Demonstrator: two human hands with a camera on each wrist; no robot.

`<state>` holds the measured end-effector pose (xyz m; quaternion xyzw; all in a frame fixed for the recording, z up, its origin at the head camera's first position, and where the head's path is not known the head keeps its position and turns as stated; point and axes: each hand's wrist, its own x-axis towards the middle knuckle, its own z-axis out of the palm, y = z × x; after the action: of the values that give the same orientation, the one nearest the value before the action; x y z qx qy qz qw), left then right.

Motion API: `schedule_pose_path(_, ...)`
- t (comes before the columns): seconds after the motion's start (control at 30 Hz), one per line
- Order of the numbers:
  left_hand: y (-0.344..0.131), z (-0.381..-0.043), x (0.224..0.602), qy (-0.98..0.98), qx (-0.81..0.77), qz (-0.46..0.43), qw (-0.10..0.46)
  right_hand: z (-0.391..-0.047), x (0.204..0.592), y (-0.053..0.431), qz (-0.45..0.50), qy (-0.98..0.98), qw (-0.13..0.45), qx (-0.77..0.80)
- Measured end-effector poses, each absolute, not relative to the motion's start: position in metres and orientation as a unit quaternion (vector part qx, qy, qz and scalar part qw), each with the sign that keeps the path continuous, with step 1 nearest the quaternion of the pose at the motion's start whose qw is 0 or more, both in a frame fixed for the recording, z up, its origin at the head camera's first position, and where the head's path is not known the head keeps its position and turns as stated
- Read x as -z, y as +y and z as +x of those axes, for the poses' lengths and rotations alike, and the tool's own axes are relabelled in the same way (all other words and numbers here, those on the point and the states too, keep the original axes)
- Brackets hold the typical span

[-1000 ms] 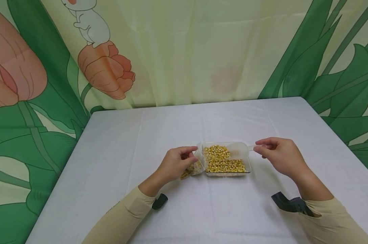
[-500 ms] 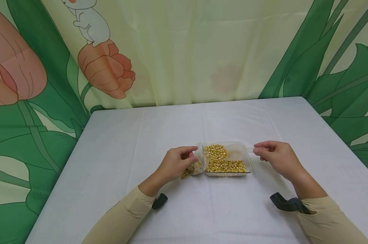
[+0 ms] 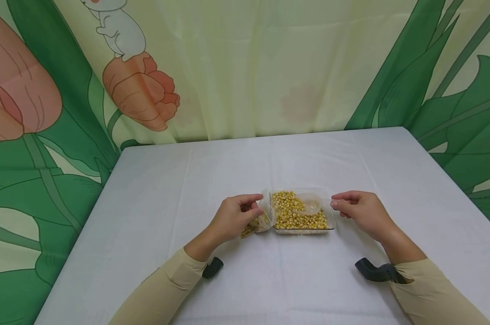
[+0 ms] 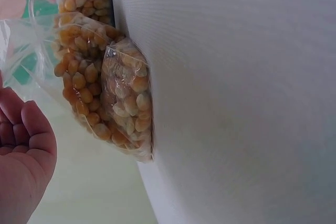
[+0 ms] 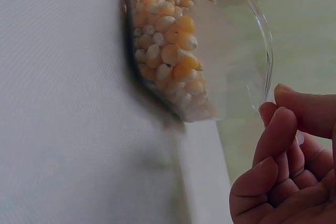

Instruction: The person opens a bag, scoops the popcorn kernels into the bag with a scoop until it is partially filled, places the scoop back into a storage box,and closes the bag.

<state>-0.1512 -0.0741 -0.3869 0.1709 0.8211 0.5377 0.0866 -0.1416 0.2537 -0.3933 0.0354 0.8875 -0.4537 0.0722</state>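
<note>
In the head view, a clear glass container [image 3: 303, 232] filled with yellow corn kernels [image 3: 284, 210] sits mid-table. My right hand [image 3: 363, 213] is at its right end, pinching the handle of a translucent scoop [image 3: 310, 203], whose bowl lies among the kernels. The right wrist view shows thumb and fingertips [image 5: 283, 116] together at the container's rim; the handle is mostly hidden. At the left end, my left hand [image 3: 238, 219] pinches the top of a clear plastic bag [image 4: 126, 98]. Kernels fill the bag's lower part, which rests on the table against the container.
A white cloth covers the table [image 3: 212, 171]. Behind it hangs a curtain [image 3: 245, 67] printed with tulips, leaves and a white animal. Dark wrist mounts [image 3: 376, 271] stick out below both sleeves.
My right hand has moved left and slightly down, toward the container. The scoop's bowl has shifted left and tilted into the kernels. My left hand and the bag stay put.
</note>
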Motion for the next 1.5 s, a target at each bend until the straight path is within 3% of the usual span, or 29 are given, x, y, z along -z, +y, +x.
schedule_pose_path(1.5, -0.076, -0.151, 0.388, 0.820, -0.538, 0.172, 0.088, -0.133, 0.406, 0.277, -0.004, 0.661, 0.092, 0.745)
